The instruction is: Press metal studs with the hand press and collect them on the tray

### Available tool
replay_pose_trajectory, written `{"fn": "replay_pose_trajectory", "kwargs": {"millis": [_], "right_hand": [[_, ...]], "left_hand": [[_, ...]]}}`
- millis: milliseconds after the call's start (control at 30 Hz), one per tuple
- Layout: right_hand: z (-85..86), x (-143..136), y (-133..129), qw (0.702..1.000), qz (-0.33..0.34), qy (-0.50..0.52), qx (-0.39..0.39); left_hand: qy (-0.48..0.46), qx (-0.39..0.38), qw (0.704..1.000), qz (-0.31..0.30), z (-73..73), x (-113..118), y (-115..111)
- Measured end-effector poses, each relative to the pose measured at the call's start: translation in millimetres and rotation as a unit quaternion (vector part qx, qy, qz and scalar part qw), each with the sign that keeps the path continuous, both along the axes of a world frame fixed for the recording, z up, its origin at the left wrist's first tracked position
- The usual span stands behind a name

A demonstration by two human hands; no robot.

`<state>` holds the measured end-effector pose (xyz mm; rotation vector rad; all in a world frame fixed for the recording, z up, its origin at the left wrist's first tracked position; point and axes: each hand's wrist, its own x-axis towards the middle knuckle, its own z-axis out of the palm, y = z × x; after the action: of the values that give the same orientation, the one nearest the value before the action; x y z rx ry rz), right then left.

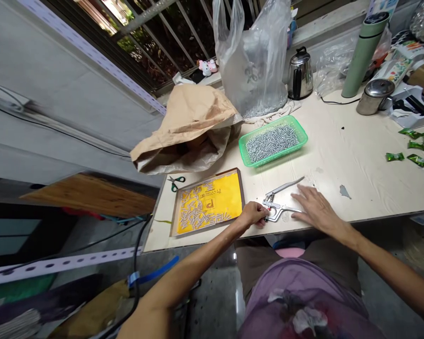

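Note:
A silver hand plier with a spring and two long handles (277, 207) lies on the table near its front edge. At its head end, my left hand (255, 214) has its fingers pinched together; what they hold is too small to make out. My right hand (316, 209) is spread with its palm down at the handle ends. Left of the plier, a shallow tray with a yellow bottom (232, 190) holds many small metal pieces (194, 217). Behind the plier stands a green plastic basket (302, 133) full of similar small metal pieces (272, 143).
Green-handled scissors (177, 182) lie beside the tray. A brown paper bag (198, 113) and a clear plastic bag (252, 70) stand behind. Toward the right are a kettle (300, 75), a green flask (363, 59), a metal cup (372, 98) and green wrapped sweets (417, 160).

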<state>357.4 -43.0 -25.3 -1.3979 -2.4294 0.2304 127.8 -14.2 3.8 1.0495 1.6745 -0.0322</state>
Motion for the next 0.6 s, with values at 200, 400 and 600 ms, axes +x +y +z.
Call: {"fn": "replay_pose_trajectory", "kwargs": {"millis": [200, 400, 600], "right_hand": [[16.6, 3.5, 40.2, 0.989, 0.051, -0.112, -0.087], [27.7, -6.9, 43.1, 0.984, 0.05, -0.139, -0.095], [35.9, -11.0, 39.0, 0.977, 0.046, -0.163, -0.13]], "left_hand": [[-0.012, 0.01, 1.0, 0.015, -2.0, -0.3, -3.0], [-0.016, 0.011, 0.999, 0.033, -5.1, -1.3, -4.8], [0.067, 0.147, 0.982, -0.094, -5.2, -9.6, -14.5]]}}
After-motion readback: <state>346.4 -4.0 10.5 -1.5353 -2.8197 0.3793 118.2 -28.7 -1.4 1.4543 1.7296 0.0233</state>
